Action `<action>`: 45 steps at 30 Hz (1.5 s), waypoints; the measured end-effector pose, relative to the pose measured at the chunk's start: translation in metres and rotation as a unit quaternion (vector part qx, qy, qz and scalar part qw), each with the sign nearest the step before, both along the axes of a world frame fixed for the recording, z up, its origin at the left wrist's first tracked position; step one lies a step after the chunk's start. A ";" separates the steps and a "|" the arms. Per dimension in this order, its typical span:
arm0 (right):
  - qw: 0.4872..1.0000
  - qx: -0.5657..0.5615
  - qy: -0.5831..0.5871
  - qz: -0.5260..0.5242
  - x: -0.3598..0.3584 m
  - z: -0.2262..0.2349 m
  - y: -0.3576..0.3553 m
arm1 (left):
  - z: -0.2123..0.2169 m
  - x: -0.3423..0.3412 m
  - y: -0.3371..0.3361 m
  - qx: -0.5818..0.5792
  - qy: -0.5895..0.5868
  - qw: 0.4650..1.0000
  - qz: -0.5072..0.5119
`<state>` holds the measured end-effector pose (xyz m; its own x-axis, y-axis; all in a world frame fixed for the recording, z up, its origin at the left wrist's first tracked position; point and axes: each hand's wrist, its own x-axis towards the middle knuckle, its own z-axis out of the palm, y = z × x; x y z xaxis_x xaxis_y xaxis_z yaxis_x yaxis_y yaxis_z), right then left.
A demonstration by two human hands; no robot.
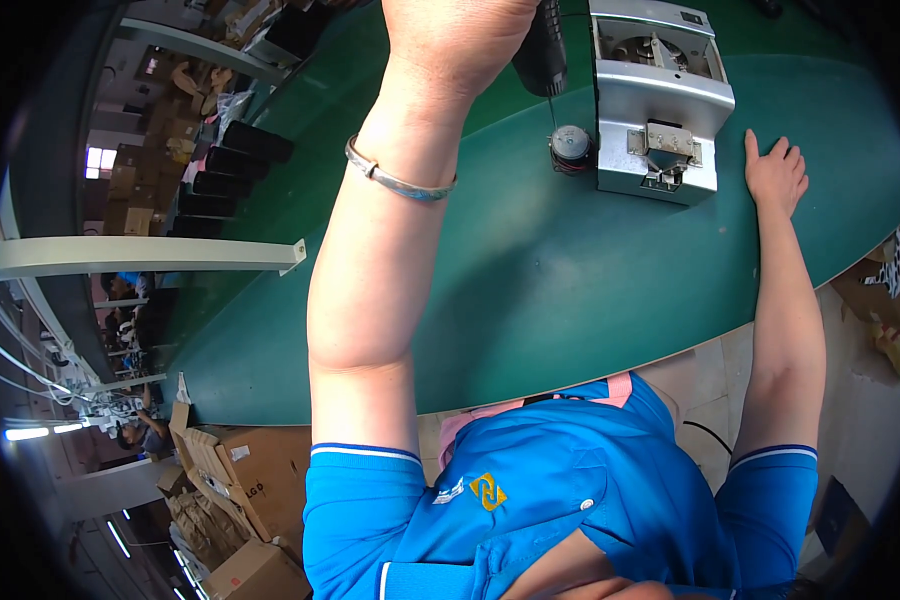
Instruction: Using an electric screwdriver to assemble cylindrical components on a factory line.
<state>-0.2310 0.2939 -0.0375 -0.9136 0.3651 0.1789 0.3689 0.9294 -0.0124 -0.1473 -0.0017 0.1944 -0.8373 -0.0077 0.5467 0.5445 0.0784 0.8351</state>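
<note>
Gripping a black electric screwdriver (542, 50), left hand (455, 40) fingers wrapped around its barrel, bit tip on a small round grey motor (571, 145) on the green table (570, 290), right hand (775, 175) flat, fingers spread, beside a grey metal screw feeder (660, 100).

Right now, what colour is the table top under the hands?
Dark green table top, plain, no pattern; head view.

Cardboard boxes (240, 500) stand beside the green table (570, 300).
</note>
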 end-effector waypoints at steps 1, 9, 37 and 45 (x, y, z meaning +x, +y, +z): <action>1.000 0.001 0.000 -0.001 0.000 0.000 0.000 | -0.002 -0.002 -0.001 -0.003 -0.011 1.000 -0.007; 1.000 -0.003 0.002 -0.004 0.001 0.001 -0.001 | -0.006 0.001 -0.007 -0.022 -0.083 0.995 -0.053; 0.571 -0.744 0.230 0.260 0.130 0.138 -0.056 | -0.019 0.078 0.056 0.048 -0.115 0.990 -0.064; 0.661 -0.589 0.050 0.462 0.164 0.163 -0.083 | -0.024 0.083 0.061 -0.160 0.166 0.966 0.118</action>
